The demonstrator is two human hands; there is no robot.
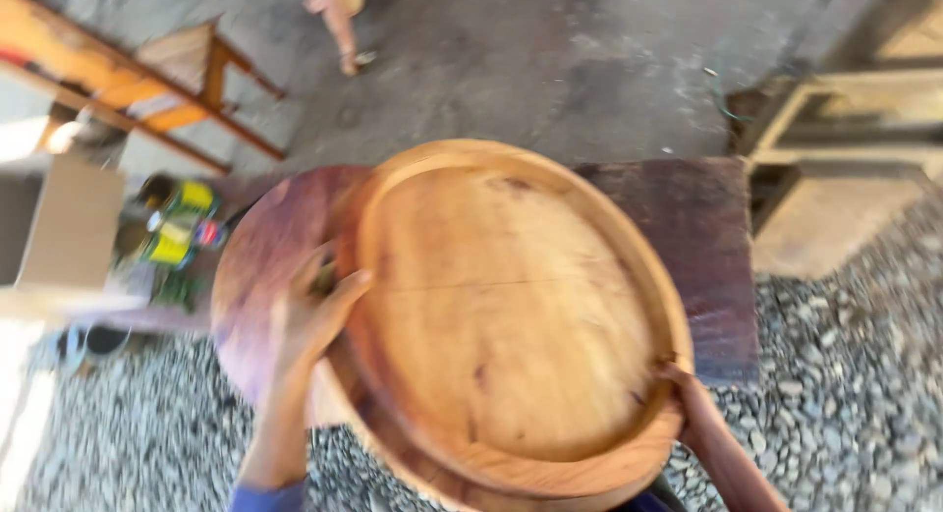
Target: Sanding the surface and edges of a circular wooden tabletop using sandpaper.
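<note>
- Yellow-labelled cans (pixel 177 227) are sitting at our left, beside a cardboard box (pixel 69 222).
- Our left hand (pixel 312 311) and right hand (pixel 688 399) are gripping the round wooden tray (pixel 511 306), fingers curling over its rim.

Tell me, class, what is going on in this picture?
A person holds a large round wooden tray with both bare hands, seen from above. The left hand grips its left rim and the right hand grips the lower right rim. The tray's raised edge and pale inner face are turned toward the camera. Behind it lie a darker round wooden board and a dark wooden bench, on gravel. Some cans stand to the left. The picture is blurred.
</note>
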